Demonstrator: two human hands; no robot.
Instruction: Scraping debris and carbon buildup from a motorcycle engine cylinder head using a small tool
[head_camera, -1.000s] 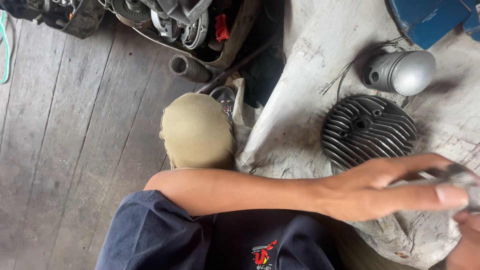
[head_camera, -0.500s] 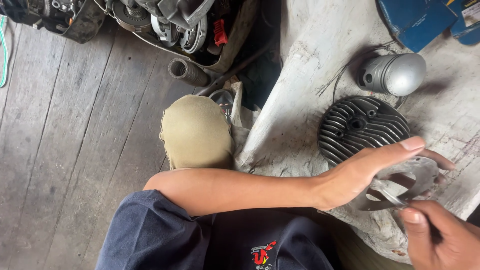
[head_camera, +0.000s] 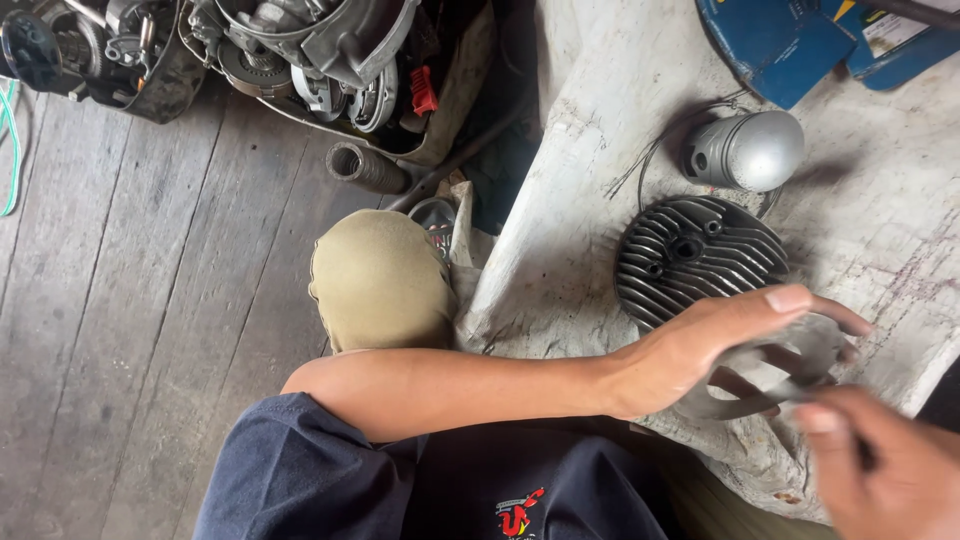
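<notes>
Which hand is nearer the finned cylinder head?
Left. The left hand sits just below the finned cylinder head, holding a flat grey gasket. The right hand is lower, at the frame's bottom right corner.

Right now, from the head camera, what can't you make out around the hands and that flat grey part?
- Right hand: motion-blurred and cut off by the bottom-right corner; whatever it grips is unreadable.
- Flat grey part: largely covered by the left hand, so its full outline is hidden.
- Finned cylinder head: its near edge is hidden behind the left hand.
- Blue object: cut off by the top edge.
- Engine parts: cut off at the top, dark and cluttered.
</notes>
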